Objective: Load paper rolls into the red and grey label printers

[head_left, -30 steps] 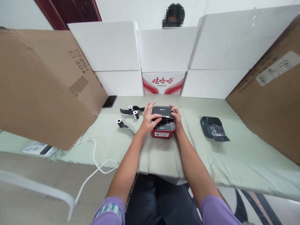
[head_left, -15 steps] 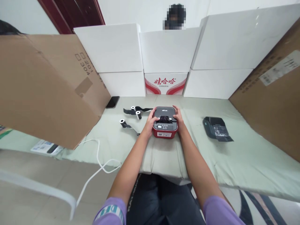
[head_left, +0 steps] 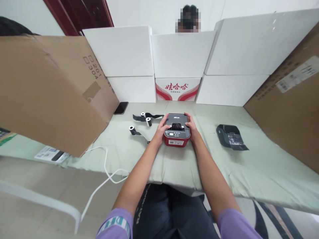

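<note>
Between my hands is a red and dark grey label printer (head_left: 177, 134), with a black strip coming out of the slot in its top. My left hand (head_left: 161, 130) grips its left side, the thumb lying on the lid near the slot. Around the right side curls my right hand (head_left: 191, 126), its thumb also on the lid edge. To the left lie small rolls of black and white paper (head_left: 148, 121), partly unrolled. Another such roll (head_left: 132, 130) sits nearer me, its tail running toward my left wrist.
A dark portable printer (head_left: 229, 135) with a strip hanging out rests to the right. White boxes (head_left: 178, 54) form a wall at the back, with cardboard sheets (head_left: 54, 89) at the sides. A phone (head_left: 121, 108) and a white cable (head_left: 106, 162) are on the left. Someone's head shows behind the boxes.
The whole view has shifted slightly, so things sit a little further right. My hands keep the same hold on the label printer. The head behind the boxes has turned or tilted.
</note>
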Demonstrator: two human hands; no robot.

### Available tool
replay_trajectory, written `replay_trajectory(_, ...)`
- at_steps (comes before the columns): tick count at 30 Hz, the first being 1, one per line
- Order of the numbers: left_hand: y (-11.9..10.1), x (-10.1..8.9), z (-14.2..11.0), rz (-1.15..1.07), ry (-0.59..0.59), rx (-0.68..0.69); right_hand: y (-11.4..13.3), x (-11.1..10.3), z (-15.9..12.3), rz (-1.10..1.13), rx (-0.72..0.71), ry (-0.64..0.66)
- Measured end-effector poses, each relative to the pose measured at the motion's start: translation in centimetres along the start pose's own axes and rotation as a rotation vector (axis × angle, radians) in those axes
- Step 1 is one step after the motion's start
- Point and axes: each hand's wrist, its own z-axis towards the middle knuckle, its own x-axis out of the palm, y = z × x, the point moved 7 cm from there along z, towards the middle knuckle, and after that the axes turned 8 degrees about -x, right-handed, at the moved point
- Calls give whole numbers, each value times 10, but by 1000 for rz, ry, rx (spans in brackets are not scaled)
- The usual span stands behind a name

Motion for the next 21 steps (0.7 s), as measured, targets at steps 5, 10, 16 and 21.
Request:
replay_trajectory(5,0,-1,0,44,-20,78,-6,-1,-1,10,21,29)
replay_trajectory(10,-2,-2,1,-6,-15,61,-2,4,-4,9,24,45)
replay_trajectory(16,2,-9,7,-11,-30,-7,4,10,-9,56,87,15)
replay_trajectory(21,-1,-8,6,6,0,3,9,11,-8,3,88,47)
